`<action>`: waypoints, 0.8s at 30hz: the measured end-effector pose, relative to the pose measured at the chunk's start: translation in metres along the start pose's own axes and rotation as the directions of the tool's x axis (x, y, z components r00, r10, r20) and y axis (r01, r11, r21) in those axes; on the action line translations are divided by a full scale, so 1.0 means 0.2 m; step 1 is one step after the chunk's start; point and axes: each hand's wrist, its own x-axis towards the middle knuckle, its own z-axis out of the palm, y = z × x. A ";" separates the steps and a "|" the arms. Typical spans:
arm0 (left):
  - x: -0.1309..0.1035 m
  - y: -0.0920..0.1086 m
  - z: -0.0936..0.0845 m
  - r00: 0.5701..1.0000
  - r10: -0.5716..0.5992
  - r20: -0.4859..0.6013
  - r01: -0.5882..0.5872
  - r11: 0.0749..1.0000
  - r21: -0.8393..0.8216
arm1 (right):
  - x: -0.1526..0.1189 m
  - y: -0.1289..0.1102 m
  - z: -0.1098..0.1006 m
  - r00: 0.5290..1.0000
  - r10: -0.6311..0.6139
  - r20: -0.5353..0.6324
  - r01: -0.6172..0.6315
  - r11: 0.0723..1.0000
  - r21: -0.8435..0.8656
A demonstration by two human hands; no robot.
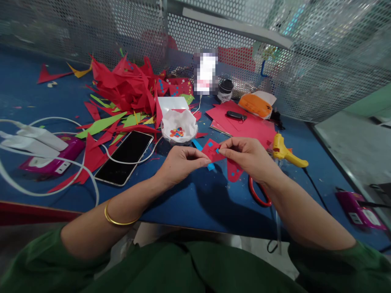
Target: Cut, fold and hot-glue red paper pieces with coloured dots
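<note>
My left hand (183, 165) pinches the lower left edge of a small red paper piece (211, 149) dotted with blue squares. At its right side, the thumb and fingertips of my right hand (244, 156) are pressed together on a small blue square (218, 150). Below the right fingers lies another red piece (234, 171) with blue squares. A blue paper strip (211, 167) shows partly beneath the held piece. Just beyond my left hand stands a bowl (180, 122) lined with white paper, holding small coloured bits.
Red and green paper scraps (125, 85) are heaped at the back left. A black phone (125, 156) and white cables lie at the left. Red-handled scissors (259, 195) and a yellow glue gun (284, 151) lie at the right, near red sheets (253, 126).
</note>
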 end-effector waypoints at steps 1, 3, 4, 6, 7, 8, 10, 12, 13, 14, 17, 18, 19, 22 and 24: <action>0.00 0.00 0.00 1.000 0.000 0.000 0.000 1.000 0.015 | 0.00 0.00 0.00 1.000 -0.003 -0.005 0.003 1.000 0.007; 0.00 -0.01 0.00 1.000 0.010 -0.016 -0.009 0.999 0.033 | -0.01 0.00 0.01 1.000 -0.019 -0.014 0.019 1.000 0.006; 0.01 -0.01 0.00 0.999 0.019 -0.036 -0.018 1.000 0.026 | -0.01 0.00 0.02 1.000 -0.023 -0.018 0.023 1.000 -0.001; 0.01 -0.01 0.00 0.996 0.026 -0.082 -0.028 0.999 -0.020 | -0.01 0.00 0.03 1.000 -0.021 -0.023 0.021 1.000 -0.019; 0.01 -0.01 0.00 0.995 0.020 -0.097 -0.025 0.998 -0.053 | -0.01 -0.01 0.03 1.000 -0.017 -0.022 0.016 1.000 -0.026; 0.01 -0.01 0.00 0.995 0.007 -0.102 -0.015 0.996 -0.082 | -0.01 -0.01 0.03 1.000 -0.011 -0.022 0.010 0.999 -0.033; 0.01 0.00 0.01 0.997 -0.035 -0.071 0.027 0.993 -0.115 | -0.01 -0.01 0.04 1.000 -0.002 -0.016 0.001 0.999 -0.051; 0.01 0.00 0.01 0.997 -0.074 -0.031 0.070 0.990 -0.119 | -0.01 0.00 0.05 1.000 -0.008 -0.012 0.007 0.997 -0.075; 0.00 0.00 0.01 0.996 -0.088 -0.023 0.084 0.989 -0.120 | -0.01 0.00 0.05 1.000 -0.028 -0.014 0.027 0.996 -0.082; 0.00 0.01 0.01 0.995 -0.096 -0.024 0.093 0.988 -0.121 | -0.01 0.01 0.06 0.998 -0.059 -0.017 0.057 0.994 -0.088; 0.00 0.01 0.00 0.994 -0.104 -0.033 0.098 0.986 -0.137 | -0.02 0.01 0.09 0.983 -0.178 -0.046 0.172 0.980 -0.101; 0.00 0.01 0.00 0.994 -0.103 -0.030 0.098 0.985 -0.144 | -0.02 0.01 0.10 0.977 -0.208 -0.056 0.200 0.973 -0.110; 0.00 0.01 0.00 0.995 -0.102 -0.025 0.097 0.984 -0.151 | -0.02 0.02 0.11 0.972 -0.227 -0.067 0.218 0.968 -0.122; 0.00 0.01 0.01 0.995 -0.096 0.000 0.095 0.982 -0.163 | -0.03 0.02 0.14 0.963 -0.249 -0.099 0.233 0.961 -0.147; 0.00 0.02 0.01 0.996 -0.091 0.013 0.092 0.982 -0.166 | -0.03 0.03 0.15 0.961 -0.249 -0.116 0.230 0.961 -0.155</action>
